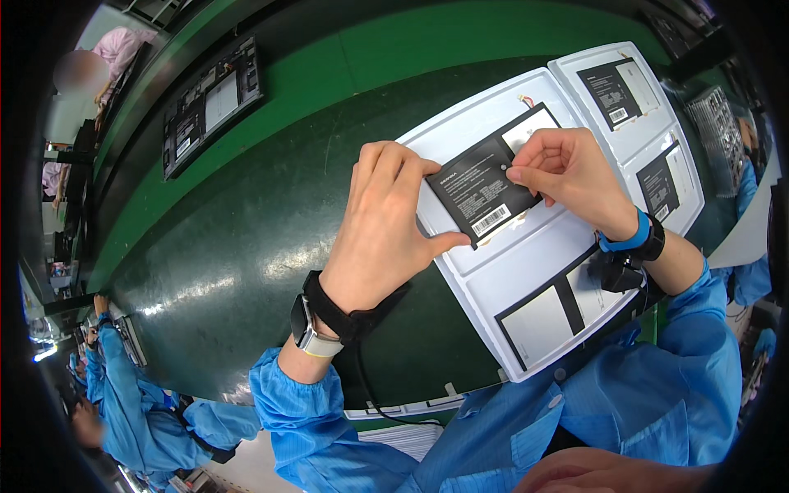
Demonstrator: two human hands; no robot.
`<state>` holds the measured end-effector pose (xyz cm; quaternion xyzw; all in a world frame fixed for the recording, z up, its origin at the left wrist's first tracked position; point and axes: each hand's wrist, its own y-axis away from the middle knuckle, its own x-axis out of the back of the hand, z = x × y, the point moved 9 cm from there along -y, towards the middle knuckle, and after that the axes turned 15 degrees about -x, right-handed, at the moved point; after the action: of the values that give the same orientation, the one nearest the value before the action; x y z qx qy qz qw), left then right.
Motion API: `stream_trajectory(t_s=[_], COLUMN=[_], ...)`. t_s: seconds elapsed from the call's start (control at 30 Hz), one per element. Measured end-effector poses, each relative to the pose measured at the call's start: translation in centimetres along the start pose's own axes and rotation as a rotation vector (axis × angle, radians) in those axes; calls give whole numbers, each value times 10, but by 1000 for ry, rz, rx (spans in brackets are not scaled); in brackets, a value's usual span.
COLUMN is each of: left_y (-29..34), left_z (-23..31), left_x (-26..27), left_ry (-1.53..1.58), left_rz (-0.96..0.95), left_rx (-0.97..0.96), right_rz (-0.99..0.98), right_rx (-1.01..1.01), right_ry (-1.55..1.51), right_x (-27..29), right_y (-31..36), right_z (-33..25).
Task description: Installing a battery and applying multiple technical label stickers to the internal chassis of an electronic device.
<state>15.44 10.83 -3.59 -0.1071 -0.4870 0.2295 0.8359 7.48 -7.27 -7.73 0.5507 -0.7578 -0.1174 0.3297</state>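
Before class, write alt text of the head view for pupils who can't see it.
A person's left hand grips the left end of a black pack over a white tray, while the right hand pinches close to its middle. The tray, holding more packs, sits on a green table.

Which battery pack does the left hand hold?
The pack partly covered by the right hand; the left hand grips its left end. Other packs lie ungripped.

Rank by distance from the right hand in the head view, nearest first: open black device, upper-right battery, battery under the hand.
1. Battery under the hand: directly beneath the right hand, extending to its left.
2. Upper-right battery: above and right of it.
3. Open black device: far off, upper left.
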Motion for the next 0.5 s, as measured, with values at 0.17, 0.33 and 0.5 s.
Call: stream_trajectory(t_s=[0.17, 0.33, 0.5], left_y=[-1, -2, -5], left_z=[1, 6, 20], left_x=[1, 8, 8], left_ry=[-4, 24, 18], left_rz=[1, -17, -135], left_rx=[1, -7, -73], right_rz=[-6, 1, -19], right_rx=[19, 12, 18], right_ry=[-1, 11, -28], right_x=[0, 1, 2], right_y=[-1, -1, -5], right_z=[-1, 2, 1])
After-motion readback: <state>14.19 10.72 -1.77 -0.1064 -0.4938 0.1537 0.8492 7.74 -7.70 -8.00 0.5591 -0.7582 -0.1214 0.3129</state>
